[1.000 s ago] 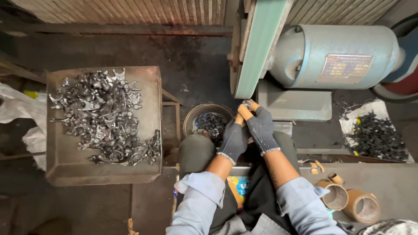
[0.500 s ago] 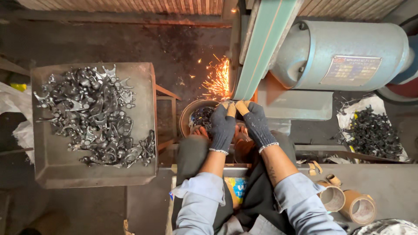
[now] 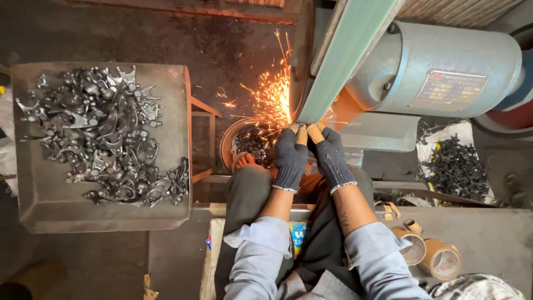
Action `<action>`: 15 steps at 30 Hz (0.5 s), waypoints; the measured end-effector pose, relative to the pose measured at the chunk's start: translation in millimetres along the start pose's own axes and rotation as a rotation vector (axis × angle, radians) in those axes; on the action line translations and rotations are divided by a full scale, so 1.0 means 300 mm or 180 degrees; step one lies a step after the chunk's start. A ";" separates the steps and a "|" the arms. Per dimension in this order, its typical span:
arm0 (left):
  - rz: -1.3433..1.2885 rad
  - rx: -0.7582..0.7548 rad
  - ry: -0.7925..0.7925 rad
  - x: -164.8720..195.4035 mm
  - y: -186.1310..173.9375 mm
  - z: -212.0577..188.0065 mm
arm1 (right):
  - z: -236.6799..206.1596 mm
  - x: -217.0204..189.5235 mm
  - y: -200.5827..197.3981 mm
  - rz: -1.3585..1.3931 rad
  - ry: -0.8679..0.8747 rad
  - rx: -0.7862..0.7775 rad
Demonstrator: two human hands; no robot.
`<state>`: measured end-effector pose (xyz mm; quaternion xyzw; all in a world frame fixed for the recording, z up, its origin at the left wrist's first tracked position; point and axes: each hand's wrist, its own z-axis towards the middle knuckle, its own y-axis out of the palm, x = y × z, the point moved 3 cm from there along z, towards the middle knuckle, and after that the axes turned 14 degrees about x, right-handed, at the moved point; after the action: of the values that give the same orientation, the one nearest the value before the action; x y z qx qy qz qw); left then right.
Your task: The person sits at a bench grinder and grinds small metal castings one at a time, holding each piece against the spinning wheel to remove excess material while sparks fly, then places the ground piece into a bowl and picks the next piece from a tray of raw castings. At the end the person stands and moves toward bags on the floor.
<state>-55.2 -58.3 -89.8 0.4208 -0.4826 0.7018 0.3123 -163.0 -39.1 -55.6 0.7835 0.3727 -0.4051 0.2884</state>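
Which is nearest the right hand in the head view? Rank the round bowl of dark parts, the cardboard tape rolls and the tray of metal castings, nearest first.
From the right hand:
1. Round bowl of dark parts, just to its left, beyond the left hand.
2. Cardboard tape rolls, lower right on the bench.
3. Tray of metal castings, far left.

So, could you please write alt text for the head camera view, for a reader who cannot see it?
Seen from above, a seated person's gloved left hand and right hand press together at the edge of a grinding wheel, throwing orange sparks. A grey tray of dark metal parts stands at left; the blue-grey motor sits at right.
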 end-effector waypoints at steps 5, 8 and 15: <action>-0.0171 -0.0147 -0.0077 0.002 0.018 -0.005 | -0.013 -0.025 -0.008 -0.0181 -0.0145 0.0180; -0.0083 -0.0202 0.0057 0.015 0.019 -0.001 | -0.029 -0.039 -0.009 0.0058 0.0080 0.0231; 0.0003 -0.0718 -0.0050 0.082 -0.020 0.039 | -0.053 -0.019 -0.017 0.0046 0.0064 0.0562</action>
<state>-57.8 -66.4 -63.3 0.3882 -0.5612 0.6399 0.3535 -162.9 -26.4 -43.4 0.8125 0.3328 -0.4263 0.2173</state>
